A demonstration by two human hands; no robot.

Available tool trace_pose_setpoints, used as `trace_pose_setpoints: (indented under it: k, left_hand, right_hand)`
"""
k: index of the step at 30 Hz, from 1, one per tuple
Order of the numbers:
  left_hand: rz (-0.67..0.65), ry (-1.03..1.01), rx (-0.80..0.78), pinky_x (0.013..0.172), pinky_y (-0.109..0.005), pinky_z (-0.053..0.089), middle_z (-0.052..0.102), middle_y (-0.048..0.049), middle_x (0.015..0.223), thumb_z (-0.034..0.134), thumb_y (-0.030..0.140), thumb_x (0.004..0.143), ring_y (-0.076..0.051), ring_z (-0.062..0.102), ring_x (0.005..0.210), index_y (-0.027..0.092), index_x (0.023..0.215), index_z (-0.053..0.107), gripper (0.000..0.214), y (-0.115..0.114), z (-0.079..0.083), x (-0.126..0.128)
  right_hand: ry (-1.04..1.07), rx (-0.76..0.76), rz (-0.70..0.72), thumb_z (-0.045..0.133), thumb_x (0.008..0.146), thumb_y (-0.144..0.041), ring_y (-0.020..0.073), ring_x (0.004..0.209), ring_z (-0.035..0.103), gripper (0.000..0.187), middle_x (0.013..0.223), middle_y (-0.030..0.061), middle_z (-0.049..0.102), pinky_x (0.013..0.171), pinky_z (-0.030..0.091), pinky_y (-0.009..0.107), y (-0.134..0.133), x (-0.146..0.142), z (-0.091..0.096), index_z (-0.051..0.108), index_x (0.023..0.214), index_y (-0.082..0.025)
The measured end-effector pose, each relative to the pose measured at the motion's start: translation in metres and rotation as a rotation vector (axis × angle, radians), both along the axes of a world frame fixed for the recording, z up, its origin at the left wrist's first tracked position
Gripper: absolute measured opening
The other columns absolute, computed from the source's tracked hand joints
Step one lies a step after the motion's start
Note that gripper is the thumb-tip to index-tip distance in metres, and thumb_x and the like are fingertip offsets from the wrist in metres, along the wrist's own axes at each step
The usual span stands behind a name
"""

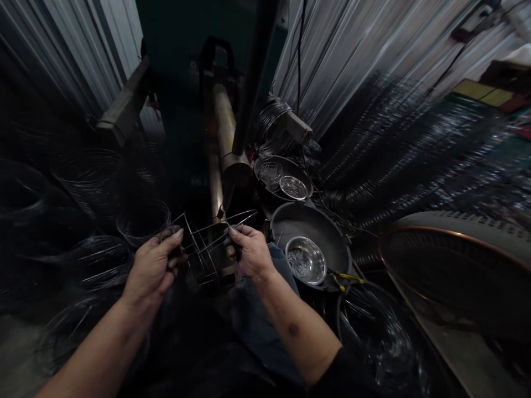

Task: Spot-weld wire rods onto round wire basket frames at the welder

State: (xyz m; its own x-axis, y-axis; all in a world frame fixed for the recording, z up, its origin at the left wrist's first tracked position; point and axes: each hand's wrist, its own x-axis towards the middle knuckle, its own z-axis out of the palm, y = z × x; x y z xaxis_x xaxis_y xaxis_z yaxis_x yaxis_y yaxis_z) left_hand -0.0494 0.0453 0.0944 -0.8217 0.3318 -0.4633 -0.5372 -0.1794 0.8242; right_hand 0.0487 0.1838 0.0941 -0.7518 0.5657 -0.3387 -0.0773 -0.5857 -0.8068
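Note:
Both hands hold a wire frame made of thin metal rods with a curved loop at its far right end. My left hand pinches its left side between thumb and fingers. My right hand is closed on the wires near the loop, its thumb on top. The frame sits at the tip of a machine's lower electrode, below a thick metal cylinder. Whether the wire touches the electrode I cannot tell.
Right of my hands, a steel bowl of small metal pieces rests in a dark round pan, beside yellow-handled pliers. Behind it is a second pan with a smaller bowl. Wire coils lie left. A copper-rimmed disc stands right.

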Motion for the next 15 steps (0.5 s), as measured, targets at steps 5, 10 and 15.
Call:
trace_pose_setpoints:
  k: [5,10,15]
  left_hand:
    - [-0.041,0.017,0.014,0.036,-0.016,0.039,0.05,0.0056,0.058,0.077,0.023,0.06,0.0,0.029,0.034,0.013,0.08,0.064,0.026,0.007,0.006,-0.012]
    - [-0.03,-0.008,-0.001,0.036,-0.017,0.041,0.046,0.0067,0.054,0.076,0.023,0.063,0.0,0.027,0.033,0.013,0.076,0.062,0.021,0.009,0.012,-0.015]
    - [-0.017,-0.032,0.004,0.038,-0.016,0.043,0.048,0.0051,0.056,0.074,0.018,0.066,-0.001,0.031,0.035,0.013,0.075,0.061,0.017,0.01,0.018,-0.012]
  right_hand:
    - [0.005,0.023,-0.007,0.082,0.055,-0.034,0.0053,0.035,0.044,0.033,0.05,-0.0027,0.059,0.034,0.029,0.017,0.006,-0.01,0.006,0.06,0.069,-0.014]
    - [-0.004,0.031,-0.001,0.078,0.064,-0.03,0.0052,0.036,0.044,0.026,0.051,-0.0024,0.058,0.035,0.029,0.018,0.009,-0.014,0.006,0.059,0.069,-0.014]
    - [-0.006,-0.023,-0.01,0.075,0.066,-0.025,0.0063,0.036,0.044,0.02,0.05,-0.0013,0.058,0.035,0.029,0.018,0.01,-0.016,0.006,0.059,0.069,-0.014]
